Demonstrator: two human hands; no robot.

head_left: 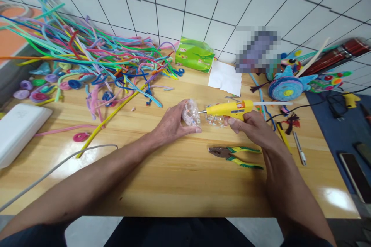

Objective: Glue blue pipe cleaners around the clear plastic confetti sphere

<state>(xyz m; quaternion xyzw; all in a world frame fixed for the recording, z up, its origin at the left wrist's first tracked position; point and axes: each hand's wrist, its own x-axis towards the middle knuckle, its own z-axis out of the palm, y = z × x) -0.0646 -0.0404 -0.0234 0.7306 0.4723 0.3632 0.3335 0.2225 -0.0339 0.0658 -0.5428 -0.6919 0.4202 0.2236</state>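
Note:
My left hand (174, 123) is closed around a clear plastic piece (191, 112) with small colourful bits in it. In my right hand (246, 123) is a yellow hot glue gun (228, 109), its metal nozzle pointing left at the clear piece. Whether the tip touches the plastic I cannot tell. A white glue stick (272, 103) sticks out of the gun's back end. Behind and below the gun, partly hidden by it, lies another clear piece (214, 120) with similar bits. Pliers (236, 156) with green and yellow handles lie nearer to me, below my right hand.
Many colourful pipe cleaners (101, 58) are heaped at the left. A green tissue pack (194, 54) and a white paper (225, 78) lie by the wall. Pipe-cleaner crafts (286, 88), a black cord (307, 104) and a yellow cutter (283, 137) are at the right. A white box (23, 131) stands left.

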